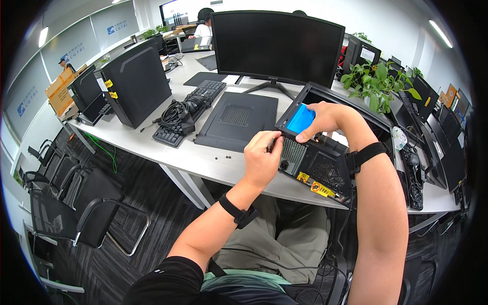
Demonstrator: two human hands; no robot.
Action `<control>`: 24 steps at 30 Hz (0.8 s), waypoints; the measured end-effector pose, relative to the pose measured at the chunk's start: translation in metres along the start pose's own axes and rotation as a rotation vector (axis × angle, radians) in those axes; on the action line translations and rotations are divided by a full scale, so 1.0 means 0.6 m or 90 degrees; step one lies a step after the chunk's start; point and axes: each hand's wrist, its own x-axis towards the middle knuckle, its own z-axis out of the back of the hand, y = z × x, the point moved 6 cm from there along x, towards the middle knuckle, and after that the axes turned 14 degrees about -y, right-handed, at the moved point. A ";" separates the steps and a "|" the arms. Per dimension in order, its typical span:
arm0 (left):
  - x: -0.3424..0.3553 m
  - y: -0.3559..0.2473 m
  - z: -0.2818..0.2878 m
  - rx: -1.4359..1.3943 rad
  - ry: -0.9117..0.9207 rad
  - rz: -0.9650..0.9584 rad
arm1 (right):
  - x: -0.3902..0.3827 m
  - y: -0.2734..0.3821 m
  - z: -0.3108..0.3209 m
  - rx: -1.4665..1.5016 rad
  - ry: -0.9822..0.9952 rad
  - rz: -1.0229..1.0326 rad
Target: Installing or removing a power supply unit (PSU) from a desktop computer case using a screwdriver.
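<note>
Left hand (262,158): thumb and fingertips drawn together at the upper back corner of the case (324,172); whether anything is pinched between them cannot be told.
Right hand (328,118): laid over the blue part (300,118), thumb on its near side; the other fingers are partly hidden, so its grip cannot be told.
Case: opened, lying on the bench (195,161), under the right hand and just right of the left hand.
Blue part: at the case's edge, just beyond the left hand's fingertips.
Bits (227,157): small, dark, near the left hand, to its left.
Panel (239,119): flat, beyond the left hand, leftward.
Keyboard (209,92): farther left of that hand, heaped with cable (177,113).
Tower (136,84): upright, well left of both hands.
Monitor (278,48): dark-screened, beyond both hands.
Plant (377,84): beyond the right hand, rightward.
</note>
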 end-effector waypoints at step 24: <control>0.000 -0.003 -0.002 0.010 -0.003 -0.059 | -0.002 -0.001 0.000 -0.001 -0.004 0.003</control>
